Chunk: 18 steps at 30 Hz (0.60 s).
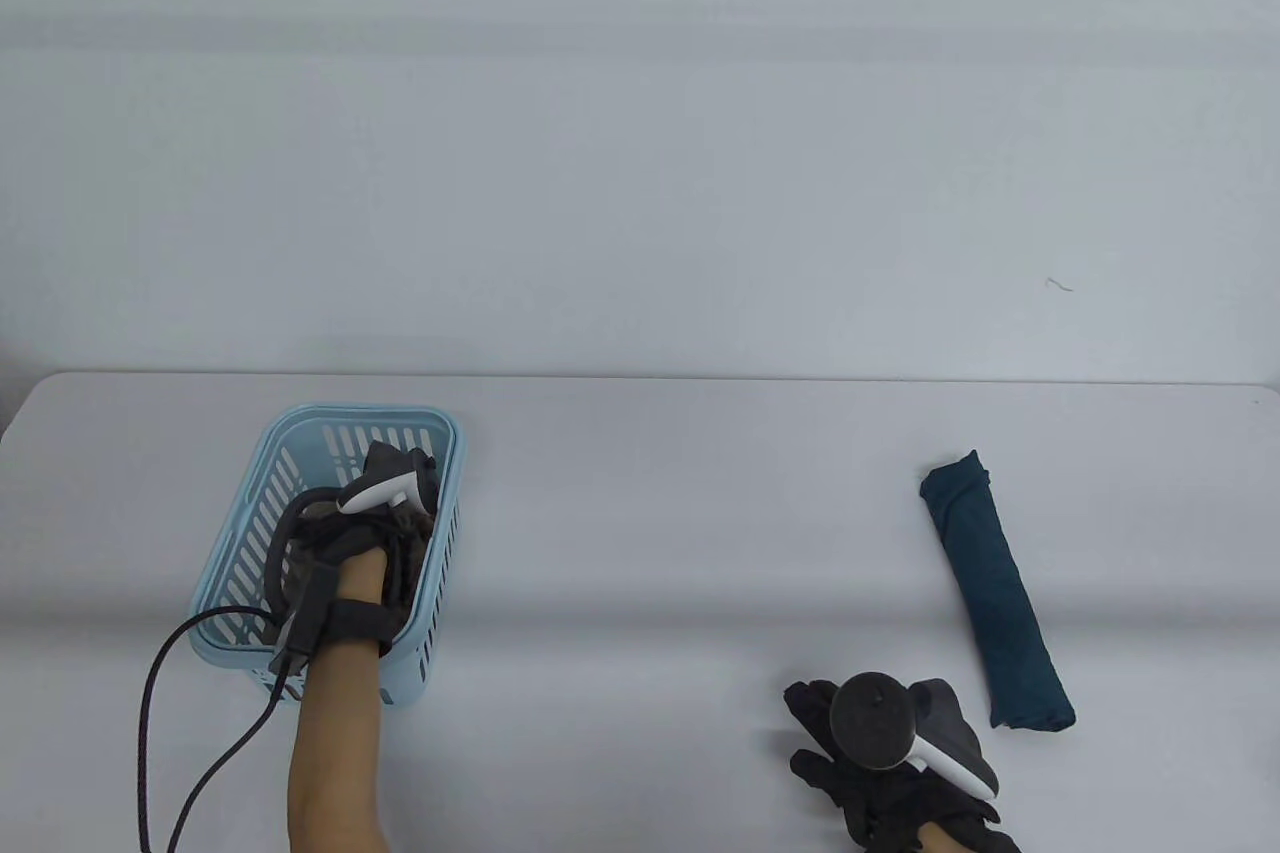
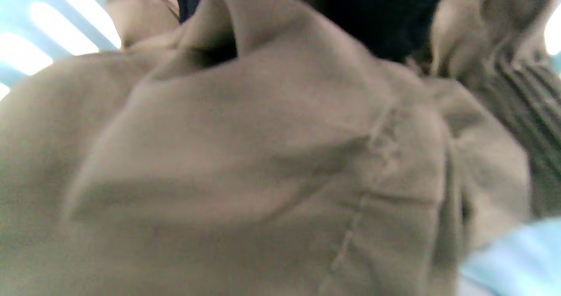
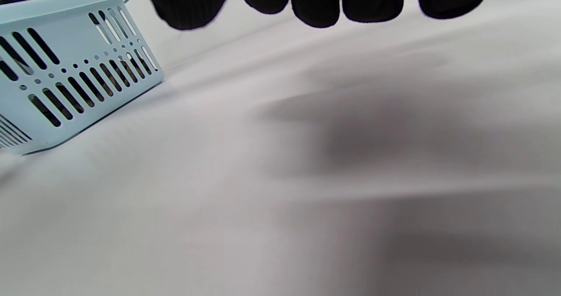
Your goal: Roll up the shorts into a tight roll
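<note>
Your left hand [image 1: 375,508] is down inside the light blue slotted basket [image 1: 300,433], which stands on the left part of the white counter [image 1: 650,513]. The tracker on its back sits at about rim height, and a black cable [image 1: 170,693] trails from your wrist across the counter toward its near edge. The beige shorts [image 2: 245,164] lie crumpled in the basket right under that hand; in the left wrist view the fabric fills nearly the whole picture, with a stitched seam running down its right part and a ribbed band at the far right. A dark gloved part of the hand shows at the top edge against the cloth, but the fingers themselves are hidden, so I cannot tell whether you are gripping the shorts or only touching them.

Your right hand [image 1: 880,773] is well apart from the basket, at the near right of the counter. Its fingers [image 3: 320,6] look straight and spread, holding nothing, and they point left toward the basket. In the right wrist view they hang above bare counter with a soft shadow below them.

A dark teal rolled garment [image 1: 995,593] lies just right of your right hand, not touching it, its length running away from you and slanting left.
</note>
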Tool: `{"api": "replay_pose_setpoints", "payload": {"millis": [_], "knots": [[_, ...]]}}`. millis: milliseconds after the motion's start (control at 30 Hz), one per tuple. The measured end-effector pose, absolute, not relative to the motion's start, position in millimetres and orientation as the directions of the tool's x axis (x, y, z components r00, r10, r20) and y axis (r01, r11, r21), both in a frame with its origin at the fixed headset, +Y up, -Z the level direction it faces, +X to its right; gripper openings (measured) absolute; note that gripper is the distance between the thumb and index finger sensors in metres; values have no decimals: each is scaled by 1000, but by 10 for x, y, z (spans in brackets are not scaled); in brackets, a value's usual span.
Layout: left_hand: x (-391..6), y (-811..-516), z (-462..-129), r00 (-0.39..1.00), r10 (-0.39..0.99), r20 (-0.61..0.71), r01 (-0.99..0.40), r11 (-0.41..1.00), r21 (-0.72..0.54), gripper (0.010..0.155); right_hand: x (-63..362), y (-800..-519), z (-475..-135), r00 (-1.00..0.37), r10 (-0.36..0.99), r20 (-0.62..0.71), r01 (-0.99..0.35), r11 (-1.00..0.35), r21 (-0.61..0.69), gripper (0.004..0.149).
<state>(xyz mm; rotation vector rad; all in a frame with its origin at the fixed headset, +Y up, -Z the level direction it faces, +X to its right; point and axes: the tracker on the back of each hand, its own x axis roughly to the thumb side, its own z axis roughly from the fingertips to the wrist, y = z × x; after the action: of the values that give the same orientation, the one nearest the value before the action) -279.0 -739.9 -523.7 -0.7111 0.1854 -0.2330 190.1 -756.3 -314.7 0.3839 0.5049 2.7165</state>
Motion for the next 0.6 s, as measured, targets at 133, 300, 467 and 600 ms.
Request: {"api": "replay_pose_setpoints", "payload": {"millis": [133,300,467,600], "knots": [[-2784,-7306,-5250,954,-286,-87,185,792,-582,42,1909,-7555,-3141,-903,384,194,-286,-872,397,65],[-2833,-7029,-5249,960,-241,-146,144,865,-480,40,1918,-7545,-3152,-898,397,188,-299,-867,399,64],[-2823,-6494,-5140,968,-179,-175,124,950,-288,40,1913,-7525,-3158,-894,405,190,-308,-866,393,64],[-2781,-5996,-4957,980,-99,-175,80,991,-111,40,1907,-7493,-3156,-889,415,194,-321,-866,384,64]]}}
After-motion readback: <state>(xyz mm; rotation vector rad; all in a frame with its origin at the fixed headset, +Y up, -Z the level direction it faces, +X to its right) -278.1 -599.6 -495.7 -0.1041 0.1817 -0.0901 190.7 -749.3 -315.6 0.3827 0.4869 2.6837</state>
